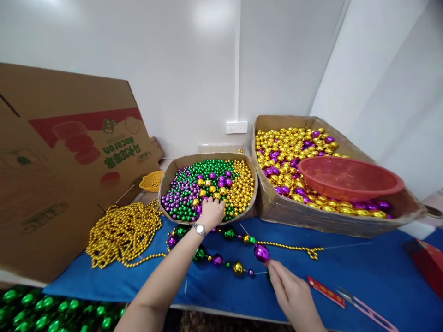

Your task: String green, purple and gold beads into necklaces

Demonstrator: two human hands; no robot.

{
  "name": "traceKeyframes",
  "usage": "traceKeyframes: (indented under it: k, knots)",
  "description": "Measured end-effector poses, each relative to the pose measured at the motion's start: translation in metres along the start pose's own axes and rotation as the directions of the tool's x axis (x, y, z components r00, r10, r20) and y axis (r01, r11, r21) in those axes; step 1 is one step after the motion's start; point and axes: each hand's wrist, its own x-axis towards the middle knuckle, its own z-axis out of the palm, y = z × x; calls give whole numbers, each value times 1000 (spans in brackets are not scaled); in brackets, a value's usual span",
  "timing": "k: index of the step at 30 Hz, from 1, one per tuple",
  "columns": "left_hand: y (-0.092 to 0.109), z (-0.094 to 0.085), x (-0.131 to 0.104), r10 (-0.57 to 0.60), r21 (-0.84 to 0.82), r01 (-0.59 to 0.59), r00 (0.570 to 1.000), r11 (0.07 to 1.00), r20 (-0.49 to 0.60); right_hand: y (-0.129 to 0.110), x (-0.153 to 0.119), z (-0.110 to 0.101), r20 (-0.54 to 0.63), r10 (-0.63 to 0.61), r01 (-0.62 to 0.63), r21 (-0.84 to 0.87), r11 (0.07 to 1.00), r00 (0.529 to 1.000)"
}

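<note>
My left hand (pixel 212 214) reaches into the low carton of small beads (pixel 166 213), its fingers curled down among larger gold and purple beads; whatever they pinch is hidden. A watch is on that wrist. Between the thumb and fingers of my right hand (pixel 292 293) is a big shiny purple bead (pixel 262 252), held above the blue cloth. A strand of purple, green and gold beads (pixel 238 267) curves across the cloth between both hands, partly behind my left forearm. Clear thread shows near its end, and a small green bead (pixel 252 240) sits just above the purple one.
Gold bead chains (pixel 124 233) are heaped at left, near a yellow basket (pixel 151 180) and a tall carton (pixel 69 184). At right, a big box (pixel 294 214) of gold and purple beads carries a red basin (pixel 349 177). Scissors (pixel 368 310) and a red packet (pixel 326 291) lie front right.
</note>
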Motion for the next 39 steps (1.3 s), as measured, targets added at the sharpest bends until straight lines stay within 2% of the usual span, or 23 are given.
traceKeyframes:
  k: [5, 7, 8, 9, 10, 11, 12, 13, 15, 18, 24, 26, 30, 35, 39]
  knots:
    - [7, -6, 3, -21, -168, 17, 999, 986, -25, -1, 0, -1, -14, -25, 25, -4, 1000, 1000]
    - [11, -11, -2, -50, -358, 34, 998, 933, -37, -1, 1, -2, -14, -30, 30, 4, 1000, 999]
    - [14, -13, -6, -88, -542, 61, 996, 838, -23, -2, 1, -2, -16, -32, 32, 9, 999, 999]
    - [18, -14, -10, -130, -743, 100, 991, 662, 17, -3, 2, -2, -20, -38, 38, 12, 999, 999]
    - [21, -15, -16, -161, -900, 143, 983, 412, 82, -4, 2, -1, -24, -43, 43, 14, 999, 999]
    - [25, -16, -21, -172, -973, 182, 973, 142, 157, -5, 2, -1, -25, -49, 49, 15, 999, 999]
    - [29, -16, -27, -164, -974, 213, 961, -76, 223, -7, 3, -1, -26, -54, 54, 15, 998, 998]
    - [32, -16, -32, -151, -950, 236, 951, -205, 269, -8, 2, 0, -24, -56, 57, 16, 998, 998]
    - [38, -15, -41, -147, -909, 258, 936, -328, 319, -11, 2, 0, -21, -58, 59, 16, 998, 998]
    - [44, -12, -49, -138, -897, 249, 938, -364, 317, -12, 1, -1, -28, -58, 59, 16, 998, 998]
    - [46, -8, -58, -111, -951, 206, 965, -229, 236, -10, 3, -5, -54, -78, 77, -15, 997, 995]
    - [46, -9, -59, -113, -954, 202, 966, -223, 231, -10, 3, -5, -53, -81, 80, -20, 997, 995]
    - [47, -9, -58, -167, -914, 232, 940, -333, 299, -10, 1, -3, -52, -74, 73, -20, 997, 996]
    - [51, -3, -59, -240, -793, 304, 843, -528, 482, -12, -2, 2, -3, -63, 63, -20, 998, 998]
    - [56, 0, -62, -211, -742, 302, 834, -599, 510, -11, -3, 4, 12, -58, 58, -29, 998, 998]
